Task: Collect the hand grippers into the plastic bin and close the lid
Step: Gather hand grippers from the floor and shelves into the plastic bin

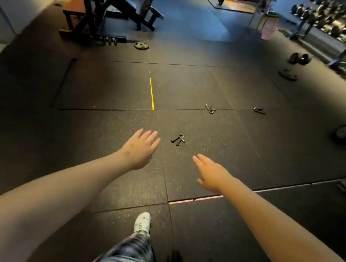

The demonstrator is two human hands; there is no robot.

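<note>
Three hand grippers lie apart on the black rubber gym floor. A black hand gripper [178, 139] lies nearest, just ahead of both hands. Farther off are a silver hand gripper [210, 109] and, to its right, another hand gripper [259, 110]. My left hand [141, 149] reaches forward, fingers straight, holding nothing, just left of the black gripper. My right hand [210, 173] is stretched out flat and empty, below and right of that gripper. No plastic bin shows in view.
A black weight bench [111, 10] stands at the back left with a weight plate [141, 45] on the floor beside it. Dumbbells [299, 58] and another plate [288, 75] lie at the right, by a dumbbell rack [335, 21]. My white shoe [142, 224] steps forward.
</note>
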